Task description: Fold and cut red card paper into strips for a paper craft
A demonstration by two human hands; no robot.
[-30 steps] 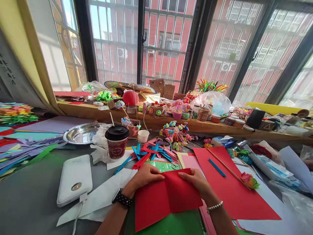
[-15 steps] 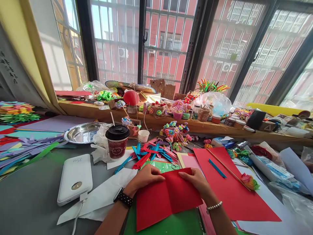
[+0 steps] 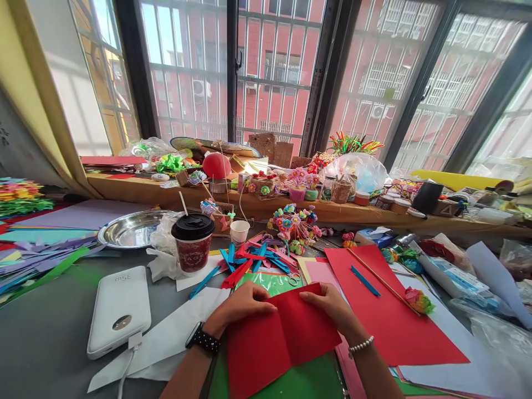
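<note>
Two-handed, steady the red paper (image 3: 260,349) over the green sheet (image 3: 316,382), pinched along its upper edge in left hand (image 3: 245,302) and right hand (image 3: 330,305) alike, pressing evenly (without tugging at the crease (image 3: 283,332)) to spare both halves a wrinkle.

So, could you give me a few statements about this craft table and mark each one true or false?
1. The left hand and right hand both hold the creased red paper. True.
2. The watch is on the right wrist. False: it is on the left.
3. A straw stands in the black-lidded cup. True.
4. Nothing is plugged into the power bank. False: a white cable is.
5. A blue strip lies on the large red sheet. True.
</note>
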